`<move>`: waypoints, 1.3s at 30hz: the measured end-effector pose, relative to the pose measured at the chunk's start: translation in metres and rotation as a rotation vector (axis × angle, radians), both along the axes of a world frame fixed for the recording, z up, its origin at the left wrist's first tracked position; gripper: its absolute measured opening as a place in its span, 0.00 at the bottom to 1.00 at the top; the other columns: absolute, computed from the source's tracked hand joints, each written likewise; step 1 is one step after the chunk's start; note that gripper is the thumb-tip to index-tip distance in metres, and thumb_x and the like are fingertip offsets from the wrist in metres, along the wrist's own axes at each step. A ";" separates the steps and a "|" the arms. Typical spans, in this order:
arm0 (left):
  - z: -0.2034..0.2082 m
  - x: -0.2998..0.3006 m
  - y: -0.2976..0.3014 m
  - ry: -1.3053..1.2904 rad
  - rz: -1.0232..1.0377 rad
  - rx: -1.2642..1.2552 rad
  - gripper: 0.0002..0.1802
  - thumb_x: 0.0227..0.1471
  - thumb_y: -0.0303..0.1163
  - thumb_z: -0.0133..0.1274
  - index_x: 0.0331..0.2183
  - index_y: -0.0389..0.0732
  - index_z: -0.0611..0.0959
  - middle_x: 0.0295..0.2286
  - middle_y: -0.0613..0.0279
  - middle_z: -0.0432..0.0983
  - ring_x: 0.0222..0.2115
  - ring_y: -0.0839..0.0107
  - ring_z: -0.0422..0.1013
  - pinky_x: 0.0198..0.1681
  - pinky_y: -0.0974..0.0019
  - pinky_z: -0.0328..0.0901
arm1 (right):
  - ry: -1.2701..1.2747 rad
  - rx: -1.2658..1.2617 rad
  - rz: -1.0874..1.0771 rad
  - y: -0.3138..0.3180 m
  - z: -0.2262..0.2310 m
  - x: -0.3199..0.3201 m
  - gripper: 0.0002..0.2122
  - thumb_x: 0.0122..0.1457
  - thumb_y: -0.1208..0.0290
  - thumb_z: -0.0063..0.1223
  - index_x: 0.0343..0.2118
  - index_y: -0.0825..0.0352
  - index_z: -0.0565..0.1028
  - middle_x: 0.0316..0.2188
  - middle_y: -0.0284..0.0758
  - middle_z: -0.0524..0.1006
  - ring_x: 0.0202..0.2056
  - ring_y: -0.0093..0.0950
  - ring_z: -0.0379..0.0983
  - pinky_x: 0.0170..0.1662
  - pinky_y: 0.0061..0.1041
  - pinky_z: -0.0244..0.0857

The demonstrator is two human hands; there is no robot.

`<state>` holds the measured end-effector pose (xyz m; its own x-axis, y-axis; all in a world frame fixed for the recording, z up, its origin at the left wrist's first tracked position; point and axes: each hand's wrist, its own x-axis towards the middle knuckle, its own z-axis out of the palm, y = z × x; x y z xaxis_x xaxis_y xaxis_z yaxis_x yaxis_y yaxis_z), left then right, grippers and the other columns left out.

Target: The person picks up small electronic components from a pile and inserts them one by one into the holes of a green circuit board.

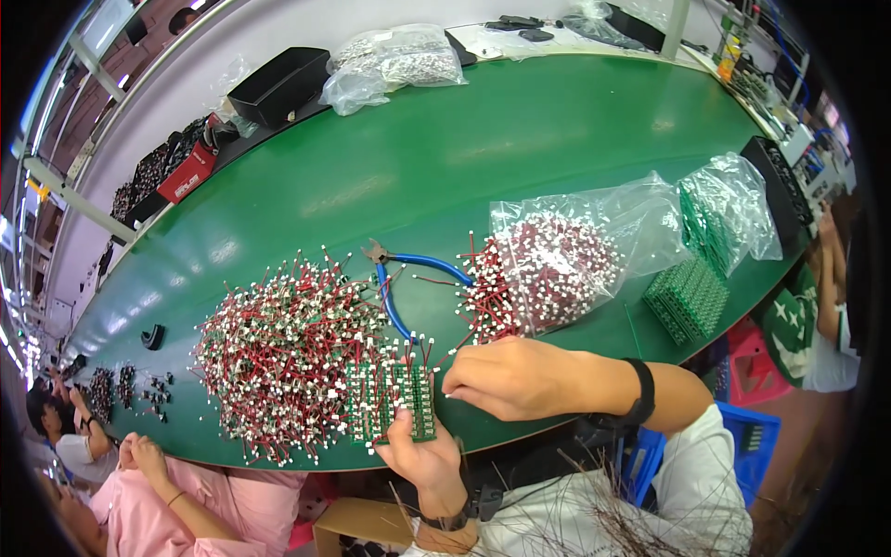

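My left hand grips a green circuit board panel from its near edge, thumb on top. Rows of small white connectors and some red wires stand on the panel. Just right of it, my right hand is closed in a pinch; a tiny white tip shows at the fingers, too small to name. A large heap of red wire leads with white connectors lies against the panel's left side. Beyond the panel rest cutting pliers with blue handles, jaws pointing away. More red leads spill from a clear plastic bag.
Stacked green boards and a bag of boards are at the right. A black bin, a red box and filled bags line the far edge. A co-worker in pink sits at the left.
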<state>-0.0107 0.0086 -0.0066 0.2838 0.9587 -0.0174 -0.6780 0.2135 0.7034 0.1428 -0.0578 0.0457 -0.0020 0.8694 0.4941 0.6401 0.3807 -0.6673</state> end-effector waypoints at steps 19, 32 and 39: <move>0.003 0.004 -0.007 0.100 -0.026 0.106 0.26 0.44 0.17 0.46 0.50 0.28 0.70 0.44 0.50 0.72 0.44 0.60 0.71 0.51 0.58 0.66 | -0.201 -0.067 -0.157 0.008 -0.026 -0.016 0.07 0.52 0.76 0.55 0.28 0.69 0.69 0.24 0.38 0.69 0.22 0.38 0.72 0.24 0.33 0.69; -0.002 0.000 -0.011 0.207 -0.049 0.084 0.26 0.46 0.15 0.46 0.51 0.30 0.68 0.42 0.53 0.72 0.42 0.64 0.71 0.48 0.61 0.66 | -0.603 -0.070 -0.251 0.003 -0.018 -0.033 0.05 0.47 0.73 0.50 0.24 0.69 0.72 0.23 0.36 0.71 0.25 0.30 0.73 0.23 0.25 0.68; 0.009 0.006 -0.012 0.194 0.028 0.062 0.24 0.38 0.15 0.43 0.43 0.28 0.73 0.37 0.55 0.74 0.36 0.65 0.72 0.42 0.64 0.68 | -0.510 -0.114 -0.263 0.000 -0.015 -0.025 0.05 0.47 0.74 0.50 0.25 0.70 0.72 0.24 0.36 0.71 0.25 0.29 0.73 0.23 0.25 0.68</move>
